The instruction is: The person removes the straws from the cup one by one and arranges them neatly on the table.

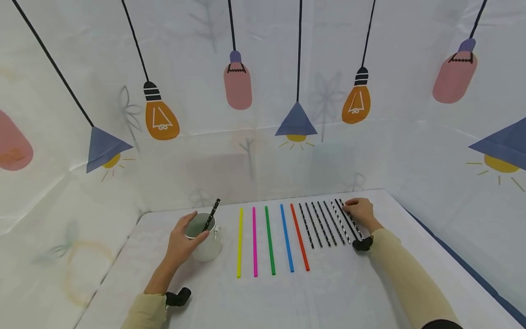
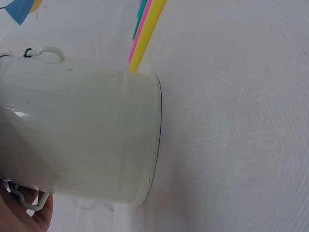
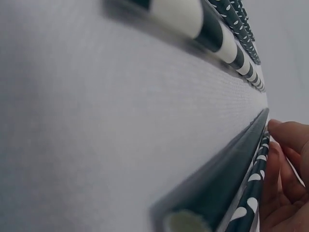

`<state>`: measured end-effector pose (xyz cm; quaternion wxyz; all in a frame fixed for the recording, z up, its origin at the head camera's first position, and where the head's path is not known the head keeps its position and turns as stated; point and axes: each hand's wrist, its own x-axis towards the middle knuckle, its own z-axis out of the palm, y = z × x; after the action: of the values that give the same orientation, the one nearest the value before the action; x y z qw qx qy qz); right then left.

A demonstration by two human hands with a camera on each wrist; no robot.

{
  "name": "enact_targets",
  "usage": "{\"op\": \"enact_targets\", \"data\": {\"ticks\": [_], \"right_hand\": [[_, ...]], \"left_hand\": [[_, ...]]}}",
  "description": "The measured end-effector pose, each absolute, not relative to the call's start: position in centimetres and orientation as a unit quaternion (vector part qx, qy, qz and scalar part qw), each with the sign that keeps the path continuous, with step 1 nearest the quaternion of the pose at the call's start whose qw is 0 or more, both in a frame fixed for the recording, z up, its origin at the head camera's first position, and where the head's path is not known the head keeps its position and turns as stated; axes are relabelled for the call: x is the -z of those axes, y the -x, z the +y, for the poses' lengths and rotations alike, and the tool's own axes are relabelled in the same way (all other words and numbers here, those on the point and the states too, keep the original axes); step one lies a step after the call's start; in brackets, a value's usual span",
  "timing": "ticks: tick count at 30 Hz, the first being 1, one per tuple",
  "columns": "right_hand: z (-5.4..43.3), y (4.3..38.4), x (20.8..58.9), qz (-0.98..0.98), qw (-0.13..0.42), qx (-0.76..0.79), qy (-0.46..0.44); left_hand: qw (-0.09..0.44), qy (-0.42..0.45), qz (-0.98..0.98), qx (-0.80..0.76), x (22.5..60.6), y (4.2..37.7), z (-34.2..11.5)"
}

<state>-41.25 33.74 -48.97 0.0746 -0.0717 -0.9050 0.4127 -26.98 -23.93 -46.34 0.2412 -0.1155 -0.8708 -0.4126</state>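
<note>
A white enamel cup (image 1: 209, 249) with small side handles stands on the table at the left. My left hand (image 1: 181, 242) grips its rim side, thumb across the near side and fingers round the far side. Inside leans one black straw (image 1: 211, 214) with white dots, its upper end sticking out. At the right end of the straw row, my right hand (image 1: 360, 213) pinches the far end of a black straw (image 3: 251, 193) with white drops. Close beside that one lies a plain black straw (image 3: 217, 179); a black-and-white striped straw (image 3: 227, 48) comes after it.
Between the hands lie yellow (image 1: 240, 242), pink (image 1: 255, 242), green (image 1: 269, 240), blue (image 1: 286, 237) and red (image 1: 300, 237) straws, spaced apart. Several dotted black straws (image 1: 317, 224) follow at their right. The white-covered table (image 1: 263, 301) meets a printed curtain (image 1: 263, 173) at the back.
</note>
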Motion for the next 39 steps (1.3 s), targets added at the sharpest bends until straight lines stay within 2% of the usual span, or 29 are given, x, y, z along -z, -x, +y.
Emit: {"op": "enact_targets", "data": {"ticks": [14,22,29,39], "right_hand": [[33.7,40.6,47.1,-0.885,0.085,-0.451,0.080],[33.0,40.4,45.3,-0.885,0.107,-0.452,0.011],[34.1,40.1,46.8,-0.911,0.064,-0.405,0.044],[34.1,40.4,47.8,-0.929,0.071,-0.360,0.041]], "left_hand": [[0.239,0.123,-0.872,0.409,46.5,27.4,-23.9],[0.246,0.120,-0.874,0.402,46.1,27.4,-24.2],[0.235,0.115,-0.875,0.407,46.2,27.3,-24.1],[0.238,0.114,-0.875,0.407,46.3,27.3,-24.0]]}}
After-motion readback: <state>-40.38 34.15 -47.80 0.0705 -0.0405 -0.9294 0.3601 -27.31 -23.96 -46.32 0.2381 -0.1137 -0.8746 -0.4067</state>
